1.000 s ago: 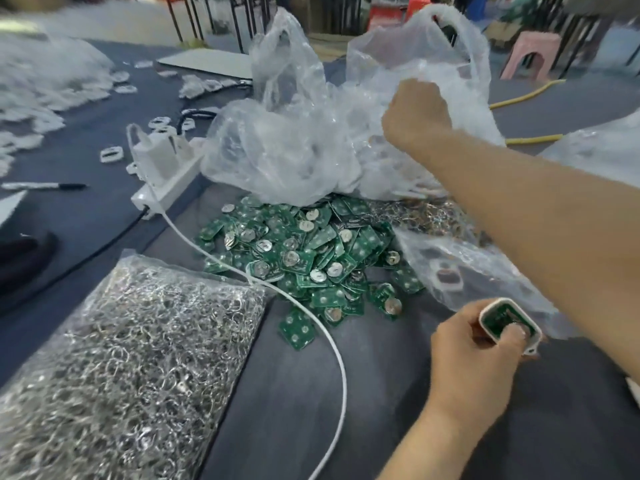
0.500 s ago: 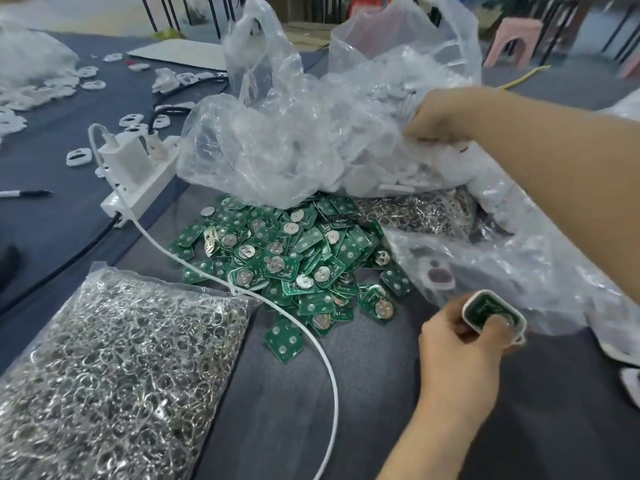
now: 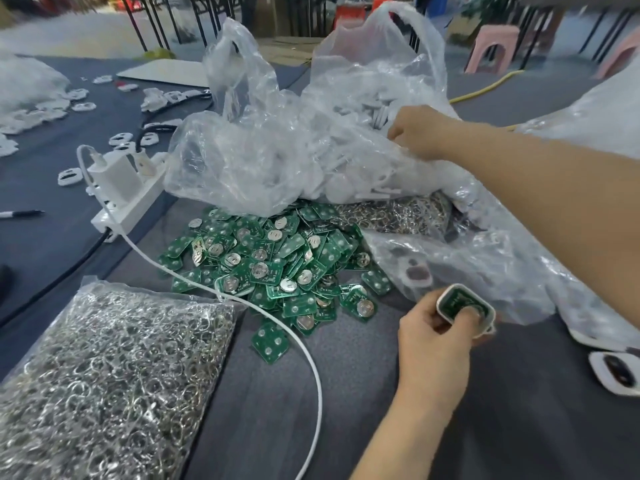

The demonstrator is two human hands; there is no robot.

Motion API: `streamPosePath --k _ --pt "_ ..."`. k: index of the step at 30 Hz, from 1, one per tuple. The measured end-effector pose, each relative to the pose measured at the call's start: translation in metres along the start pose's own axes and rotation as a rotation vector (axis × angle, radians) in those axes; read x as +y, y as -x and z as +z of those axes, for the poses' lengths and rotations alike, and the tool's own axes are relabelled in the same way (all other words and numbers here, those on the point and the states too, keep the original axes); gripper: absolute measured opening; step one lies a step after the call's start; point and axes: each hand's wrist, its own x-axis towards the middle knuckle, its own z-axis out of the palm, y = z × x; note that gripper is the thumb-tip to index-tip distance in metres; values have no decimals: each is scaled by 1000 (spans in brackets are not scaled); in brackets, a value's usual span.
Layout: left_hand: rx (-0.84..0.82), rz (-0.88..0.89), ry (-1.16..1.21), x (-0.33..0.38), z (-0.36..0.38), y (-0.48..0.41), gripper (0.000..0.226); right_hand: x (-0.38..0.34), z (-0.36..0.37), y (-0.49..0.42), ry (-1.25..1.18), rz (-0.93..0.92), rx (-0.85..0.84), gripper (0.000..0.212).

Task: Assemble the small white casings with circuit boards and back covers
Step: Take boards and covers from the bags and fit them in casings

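casing [image 3: 465,308] with board | pinched in left hand [image 3: 434,336] | right hand [image 3: 417,131] in bag [image 3: 294,150], grip unclear

The right hand's fingertips [image 3: 398,135] are buried in the clear plastic bag [image 3: 277,161], grasp unseen.

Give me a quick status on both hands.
Left hand holds casing, board seated. Right hand reaching into plastic bag of white parts. No back cover on yet.

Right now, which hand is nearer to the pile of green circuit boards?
Left. The left hand holds a small white casing just beside the pile of green circuit boards; the right hand is farther back, in the clear plastic bag.
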Motion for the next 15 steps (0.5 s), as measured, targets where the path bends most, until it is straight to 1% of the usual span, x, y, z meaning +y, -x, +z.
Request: streamPosePath --k 1,2,5,7,8,10,14,15 --pt "-2 -1 13 1 0 0 26 0 1 0 -19 2 38 40" --pt "-5 -2 22 1 0 0 27 -4 1 1 -23 2 39 39" --pt "-12 7 25 1 0 1 27 4 8 -1 -45 65 87 21" --pt "-20 7 22 2 0 1 26 6 7 -1 -93 114 120 36" --pt "-24 7 25 2 0 1 26 6 8 0 -79 129 133 39" --pt "-24 1 26 2 -1 1 23 4 9 2 -31 110 126 40" --pt "-30 -24 42 1 -3 0 15 2 11 -2 52 129 143 35" --pt "-26 -29 51 1 -3 0 15 -1 13 -4 78 130 183 34"
